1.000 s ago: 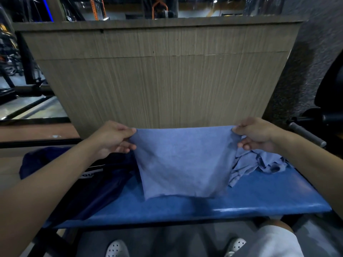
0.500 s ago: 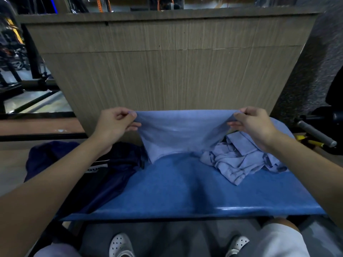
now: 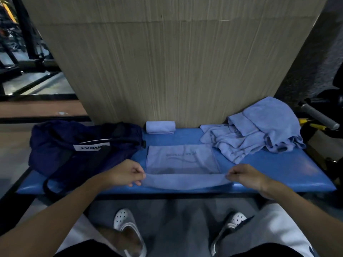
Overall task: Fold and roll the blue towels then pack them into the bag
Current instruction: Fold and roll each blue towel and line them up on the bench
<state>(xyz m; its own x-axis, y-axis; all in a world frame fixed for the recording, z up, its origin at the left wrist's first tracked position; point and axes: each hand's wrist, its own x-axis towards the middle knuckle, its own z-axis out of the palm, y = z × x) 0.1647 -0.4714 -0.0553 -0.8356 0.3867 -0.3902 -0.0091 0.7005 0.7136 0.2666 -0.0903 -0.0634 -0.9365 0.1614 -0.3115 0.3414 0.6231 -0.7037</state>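
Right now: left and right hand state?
Left hand: pinches the near-left corner of the flat light-blue cloth towel.
Right hand: pinches that towel's near-right corner.

A pale wood-grain panel (image 3: 167, 62) rose behind a blue padded bench (image 3: 278, 173), with grey floor (image 3: 176, 219) beneath, black metal frames (image 3: 27, 43) at dim left and a rough grey wall (image 3: 324, 52) at right.

I see my left hand (image 3: 128, 174) and right hand (image 3: 245, 174) pinching the near corners of a blue towel (image 3: 181, 160) spread on the table (image 3: 278, 173); navy bag (image 3: 78, 145) left, rolled towel (image 3: 160, 127) behind, towel heap (image 3: 259, 130) right.
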